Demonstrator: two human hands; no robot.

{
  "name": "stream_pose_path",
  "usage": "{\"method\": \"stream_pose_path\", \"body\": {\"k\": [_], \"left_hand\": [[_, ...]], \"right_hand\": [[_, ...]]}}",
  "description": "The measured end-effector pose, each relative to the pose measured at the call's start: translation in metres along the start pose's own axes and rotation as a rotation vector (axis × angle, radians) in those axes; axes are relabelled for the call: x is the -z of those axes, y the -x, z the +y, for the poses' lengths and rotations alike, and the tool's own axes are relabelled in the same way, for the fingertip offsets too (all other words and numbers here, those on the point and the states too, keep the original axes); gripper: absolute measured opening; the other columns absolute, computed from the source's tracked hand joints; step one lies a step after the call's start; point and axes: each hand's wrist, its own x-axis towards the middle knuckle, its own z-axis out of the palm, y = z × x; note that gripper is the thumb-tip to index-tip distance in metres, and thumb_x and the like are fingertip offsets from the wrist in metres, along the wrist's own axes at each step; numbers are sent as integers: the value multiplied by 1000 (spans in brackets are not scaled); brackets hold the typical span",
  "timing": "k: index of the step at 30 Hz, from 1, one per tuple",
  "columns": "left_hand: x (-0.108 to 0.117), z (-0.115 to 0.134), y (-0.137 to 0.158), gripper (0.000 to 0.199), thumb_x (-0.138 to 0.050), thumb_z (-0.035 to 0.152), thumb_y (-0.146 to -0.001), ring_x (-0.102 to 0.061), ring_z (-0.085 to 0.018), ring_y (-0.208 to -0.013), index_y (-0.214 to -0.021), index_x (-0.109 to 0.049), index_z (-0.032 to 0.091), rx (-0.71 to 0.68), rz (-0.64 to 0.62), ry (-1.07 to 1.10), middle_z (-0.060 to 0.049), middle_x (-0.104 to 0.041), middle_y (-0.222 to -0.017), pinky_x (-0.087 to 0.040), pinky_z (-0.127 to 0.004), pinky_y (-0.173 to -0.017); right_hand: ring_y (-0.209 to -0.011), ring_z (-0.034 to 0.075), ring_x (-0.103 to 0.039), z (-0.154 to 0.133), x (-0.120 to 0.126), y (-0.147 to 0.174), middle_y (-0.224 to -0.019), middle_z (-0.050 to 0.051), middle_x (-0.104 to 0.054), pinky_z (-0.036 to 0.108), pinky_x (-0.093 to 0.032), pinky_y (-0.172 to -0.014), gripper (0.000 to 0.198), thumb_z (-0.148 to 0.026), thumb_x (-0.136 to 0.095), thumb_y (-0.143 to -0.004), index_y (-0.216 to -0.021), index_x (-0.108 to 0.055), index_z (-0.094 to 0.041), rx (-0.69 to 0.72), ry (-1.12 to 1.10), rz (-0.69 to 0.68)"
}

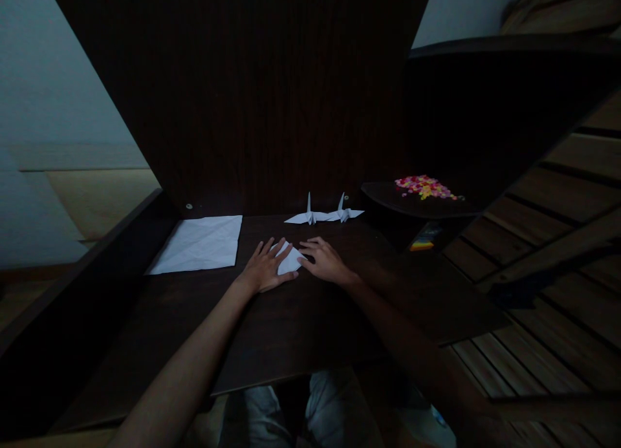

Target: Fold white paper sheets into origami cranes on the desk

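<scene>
A small folded piece of white paper [290, 261] lies on the dark desk between my hands. My left hand [263, 267] rests flat over its left part, fingers spread. At the paper's right corner is my right hand [326, 260], palm down, with the thumb touching the edge and the fingers apart. Part of the paper is hidden beneath the left hand. Just beyond, two white origami cranes [310, 217] [343, 214] stand side by side with their wings out, close together or touching.
A creased white sheet of paper [201, 244] lies flat at the left. On a small rounded shelf [388, 194] at the right sits a pile of pink, red and yellow bits [424, 187]. A tall dark panel [272, 99] closes off the desk's back; a raised side board [87, 267] bounds the left.
</scene>
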Motion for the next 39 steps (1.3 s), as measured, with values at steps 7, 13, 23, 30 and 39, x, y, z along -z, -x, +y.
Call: {"method": "stream_pose_path", "body": {"k": [7,13,23,30,39], "left_hand": [[1,1,1,74,-27,67,-87,-15,-35,-141,-146,-28,23,22,-12,5,-6,-22,-154,-14,-53,-112],[1,4,1,65,-22,61,-91,-12,-33,-142,-147,-26,27,45,-29,24,-3,-20,-155,-13,-53,-113],[-1,3,0,66,-26,61,-90,-15,-35,-141,-147,-22,29,30,-3,16,-5,-20,-155,-16,-56,-111],[-4,2,1,73,-28,62,-89,-14,-35,-141,-150,-12,25,22,64,49,-8,-16,-156,-16,-56,-110],[10,-2,-2,93,-54,56,-80,-37,-32,-133,-149,-13,10,180,343,471,-20,-32,-149,-30,-46,-108]], "right_hand": [[-109,25,-50,-10,-15,-5,-114,11,-65,41,-41,-95,21,-23,-62,-80,-98,-69,-15,-137,-96,103],[-100,22,-54,-13,-15,-6,-99,6,-69,38,-42,-92,12,-17,-62,-77,-88,-68,-18,-208,-186,158],[-91,17,-62,-6,-26,-10,-94,4,-67,34,-49,-83,22,-18,-64,-71,-92,-59,-19,-340,-523,209],[-77,16,-66,-2,-40,-14,-93,5,-66,35,-52,-75,34,-17,-65,-64,-95,-49,-21,-382,-908,275],[-89,21,-67,-6,-21,-15,-91,7,-69,38,-51,-83,35,-23,-66,-64,-96,-52,-20,-357,-990,359]]}}
